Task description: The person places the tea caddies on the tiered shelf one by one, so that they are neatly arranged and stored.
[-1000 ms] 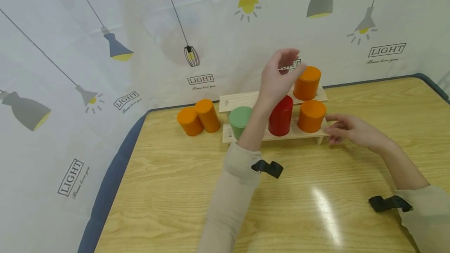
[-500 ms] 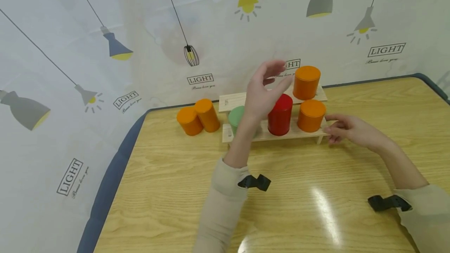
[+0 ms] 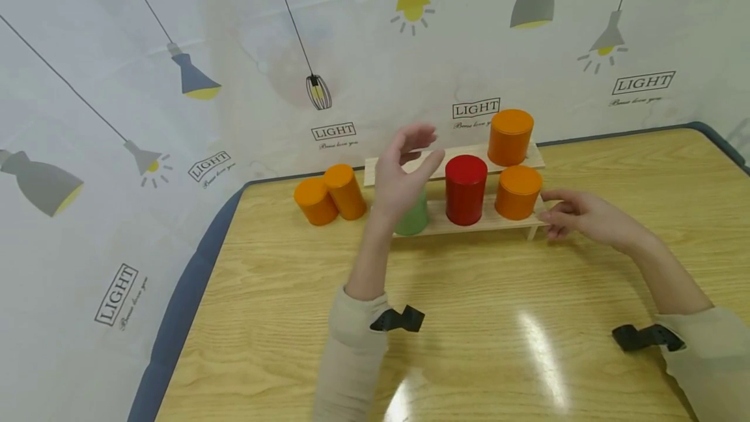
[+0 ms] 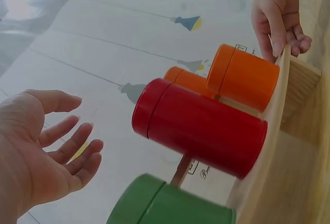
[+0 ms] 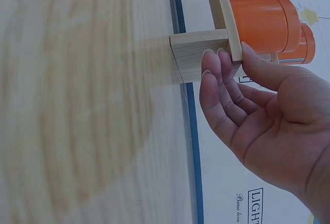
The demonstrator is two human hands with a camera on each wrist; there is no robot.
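Note:
A two-tier wooden rack (image 3: 445, 225) bears lidded canisters. On its lower tier stand a green canister (image 3: 413, 215), a red canister (image 3: 465, 191) and an orange canister (image 3: 518, 193); another orange canister (image 3: 511, 138) is on the upper tier. My left hand (image 3: 400, 178) is raised over the green canister, covering part of it in the head view. Its fingers are loosely bent around nothing, apart from the canisters in the left wrist view. My right hand (image 5: 273, 116) pinches the right end of the lower tier, thumb above and fingertips below the board.
Left of the rack, two more orange canisters are on the table (image 3: 281, 318): a short canister (image 3: 316, 202) and a taller canister (image 3: 346, 193) beside it. A white curtain (image 3: 246, 51) printed with lamps hangs behind the table's far edge.
My left hand has moved left and down, from over the red canister to over the green canister. My right hand has stayed at the rack's end.

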